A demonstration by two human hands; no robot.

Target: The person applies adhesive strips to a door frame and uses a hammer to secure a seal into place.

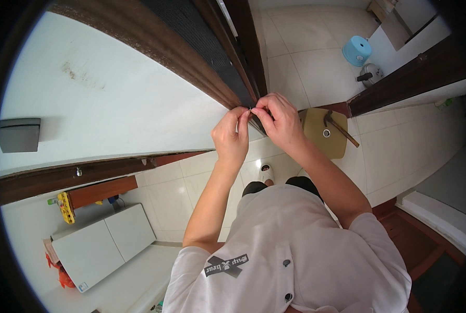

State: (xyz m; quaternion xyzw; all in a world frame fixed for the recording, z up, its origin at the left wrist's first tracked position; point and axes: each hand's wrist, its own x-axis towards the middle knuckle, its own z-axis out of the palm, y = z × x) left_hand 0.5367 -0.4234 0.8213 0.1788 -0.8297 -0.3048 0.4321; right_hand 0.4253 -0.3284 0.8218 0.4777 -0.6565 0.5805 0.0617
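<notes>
My left hand (pixel 231 131) and my right hand (pixel 278 121) meet at the brown door frame (pixel 201 80). Thumb and forefinger of each hand pinch a small, thin, pale item (pixel 250 108), too small to identify. Just behind the fingertips runs a strip of dark mesh (pixel 201 47) along the frame. To the right of my right hand stands a tan plastic stool (pixel 315 143) with a round hole in its top. Across that stool lies a claw hammer (pixel 341 131) with a wooden handle, its head towards the doorway.
Beyond the doorway, a light blue plastic stool (pixel 357 51) and a metal pot with a black handle (pixel 371 75) stand on the tiled floor (pixel 315 74). A white refrigerator (pixel 104 240) is at lower left. Grey wall fixture (pixel 19 135) juts out at far left.
</notes>
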